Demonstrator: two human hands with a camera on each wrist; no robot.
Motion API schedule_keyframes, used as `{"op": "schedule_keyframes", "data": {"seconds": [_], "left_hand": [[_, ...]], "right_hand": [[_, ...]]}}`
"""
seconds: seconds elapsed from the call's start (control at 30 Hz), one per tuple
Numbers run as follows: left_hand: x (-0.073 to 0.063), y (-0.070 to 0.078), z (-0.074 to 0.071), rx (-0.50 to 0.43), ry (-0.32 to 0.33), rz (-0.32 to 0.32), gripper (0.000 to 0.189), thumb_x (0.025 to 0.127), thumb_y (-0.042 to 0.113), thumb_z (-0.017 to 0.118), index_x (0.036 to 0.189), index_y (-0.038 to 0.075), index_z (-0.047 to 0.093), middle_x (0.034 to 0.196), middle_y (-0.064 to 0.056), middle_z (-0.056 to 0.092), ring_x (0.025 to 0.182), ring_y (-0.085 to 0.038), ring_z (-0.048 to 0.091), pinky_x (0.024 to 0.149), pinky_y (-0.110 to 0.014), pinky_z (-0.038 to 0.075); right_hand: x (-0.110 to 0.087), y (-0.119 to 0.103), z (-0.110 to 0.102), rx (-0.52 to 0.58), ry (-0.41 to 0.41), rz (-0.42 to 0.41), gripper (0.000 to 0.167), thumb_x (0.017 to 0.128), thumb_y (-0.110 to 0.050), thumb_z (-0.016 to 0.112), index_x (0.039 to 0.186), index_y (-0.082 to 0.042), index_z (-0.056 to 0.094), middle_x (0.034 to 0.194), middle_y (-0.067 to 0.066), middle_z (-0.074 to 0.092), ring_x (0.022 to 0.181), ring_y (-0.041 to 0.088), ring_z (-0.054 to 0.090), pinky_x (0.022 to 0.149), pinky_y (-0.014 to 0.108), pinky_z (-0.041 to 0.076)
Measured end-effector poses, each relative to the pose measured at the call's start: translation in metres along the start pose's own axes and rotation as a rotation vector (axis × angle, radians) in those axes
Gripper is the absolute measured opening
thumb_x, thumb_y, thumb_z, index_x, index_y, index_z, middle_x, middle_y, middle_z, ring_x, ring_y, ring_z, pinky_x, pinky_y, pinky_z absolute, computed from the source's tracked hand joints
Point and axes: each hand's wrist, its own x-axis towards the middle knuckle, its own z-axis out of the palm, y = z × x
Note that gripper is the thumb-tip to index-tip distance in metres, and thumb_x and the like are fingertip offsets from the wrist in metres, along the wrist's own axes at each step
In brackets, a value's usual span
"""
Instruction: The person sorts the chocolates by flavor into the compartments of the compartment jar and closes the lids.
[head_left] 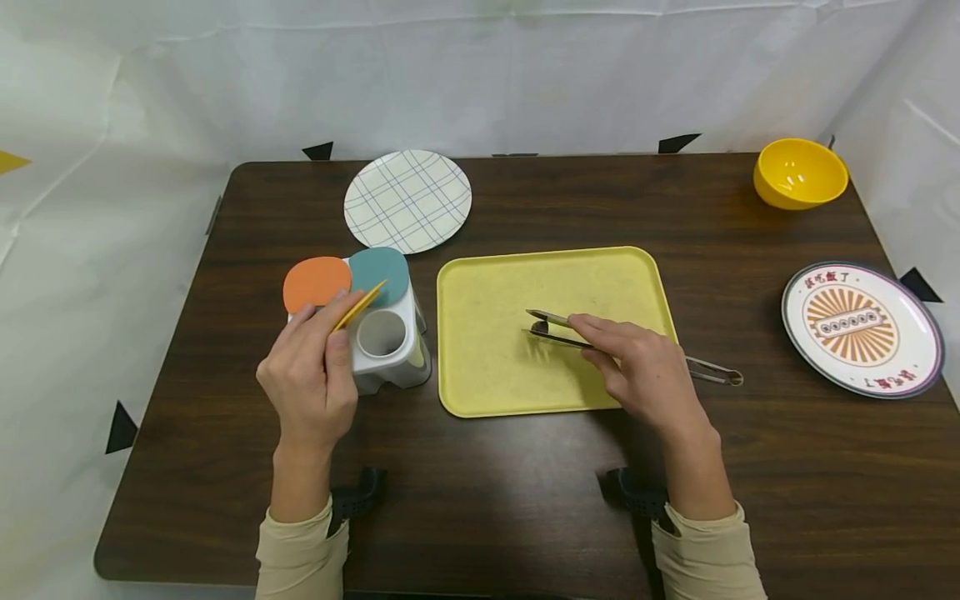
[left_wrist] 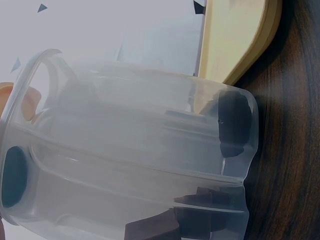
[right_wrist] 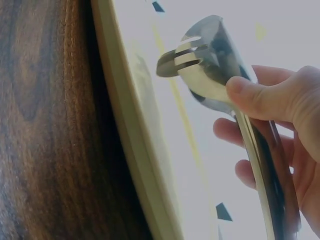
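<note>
My left hand (head_left: 309,367) is over a canister set with several cups, pinching a thin yellow piece (head_left: 360,306) that shows edge-on, lid-like. Orange (head_left: 317,282) and teal (head_left: 379,277) lids top the two far cups, while the near right cup (head_left: 381,333) has an uncovered round mouth. My hand hides much of the near left one. In the left wrist view, dark pieces (left_wrist: 234,122) show through the canister's translucent wall (left_wrist: 125,120). Over the yellow tray (head_left: 487,375), my right hand (head_left: 645,371) grips metal tongs (right_wrist: 215,75), their tips slightly apart.
Behind the canisters lies a white plate (head_left: 408,200) with blue grid lines. A yellow bowl (head_left: 799,175) stands at the far right corner, and a patterned white plate (head_left: 862,329) lies near the right edge. White sheeting (head_left: 480,83) rises behind the dark wooden table (head_left: 480,492).
</note>
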Motion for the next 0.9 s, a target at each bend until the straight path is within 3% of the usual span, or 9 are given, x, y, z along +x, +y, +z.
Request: {"op": "schedule_keyframes", "data": {"seconds": [0.23, 0.5, 0.7, 0.9], "left_hand": [[0.000, 0.000, 0.001, -0.005, 0.005, 0.004, 0.046, 0.101, 0.036, 0.041, 0.110, 0.007, 0.076, 0.102, -0.007, 0.075, 0.094, -0.026, 0.071, 0.091, -0.052, 0.050], [0.000, 0.000, 0.001, -0.006, 0.001, 0.003, 0.047, 0.101, 0.038, 0.041, 0.111, 0.007, 0.075, 0.102, -0.007, 0.074, 0.095, -0.026, 0.071, 0.091, -0.052, 0.050], [0.000, 0.000, 0.000, -0.005, 0.001, 0.001, 0.047, 0.101, 0.037, 0.041, 0.111, 0.006, 0.075, 0.103, -0.007, 0.074, 0.095, -0.026, 0.071, 0.091, -0.052, 0.050], [0.000, 0.000, 0.000, -0.006, 0.001, 0.001, 0.047, 0.101, 0.037, 0.040, 0.111, 0.006, 0.075, 0.102, -0.008, 0.074, 0.094, -0.026, 0.071, 0.091, -0.051, 0.050]], "right_hand": [[-0.001, 0.001, 0.001, 0.014, 0.000, -0.012, 0.045, 0.080, -0.004, 0.078, 0.124, -0.011, 0.070, 0.120, 0.003, 0.069, 0.103, 0.025, 0.069, 0.078, 0.047, 0.055], [0.004, -0.012, -0.008, 0.025, 0.053, -0.055, 0.050, 0.078, -0.003, 0.080, 0.126, -0.014, 0.069, 0.120, 0.001, 0.069, 0.101, 0.024, 0.069, 0.072, 0.045, 0.055], [0.015, -0.032, -0.019, 0.057, 0.132, -0.170, 0.055, 0.075, 0.002, 0.080, 0.126, -0.014, 0.069, 0.120, 0.000, 0.070, 0.096, 0.023, 0.070, 0.075, 0.042, 0.054], [0.030, -0.055, -0.027, 0.116, 0.180, -0.313, 0.051, 0.076, 0.003, 0.078, 0.124, -0.010, 0.070, 0.120, 0.002, 0.069, 0.100, 0.021, 0.069, 0.080, 0.040, 0.054]]}}
